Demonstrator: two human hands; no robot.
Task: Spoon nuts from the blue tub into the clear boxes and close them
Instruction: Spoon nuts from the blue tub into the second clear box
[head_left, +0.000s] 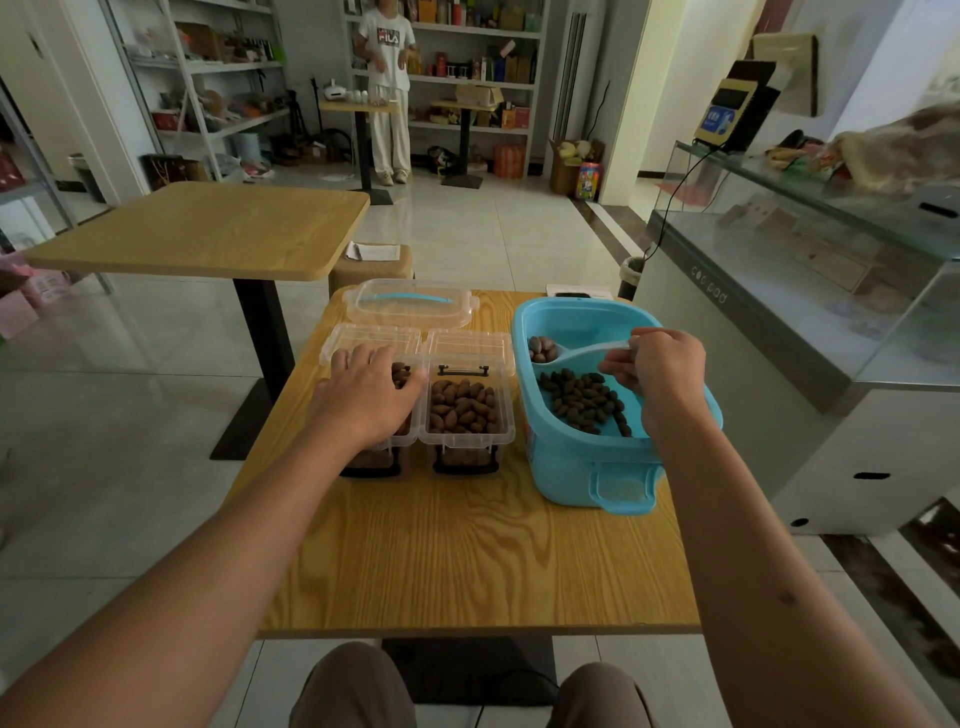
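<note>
Over the tub (571, 467), the right hand (660, 374) is pinching a loaded spoon (576, 354) by its handle. Left hand (363, 395) is resting open-fingered on a box (374, 395). Nuts (543, 349) are loose, probably rolling easily.

Pale glossy floor tiles (467, 228) run across the room and catch the dim daylight, with a dark border strip along the right-hand side. A second wooden table (208, 228) on a black pedestal stands to the left of the near tabletop (467, 561), a low wooden stool (371, 265) just behind it, and a glass display counter (810, 270) lines the right. At the far end, grey shelves (467, 67) crowded with boxes and bottles cover the wall, where a person in white (387, 88) stands by a small high table (358, 106).
</note>
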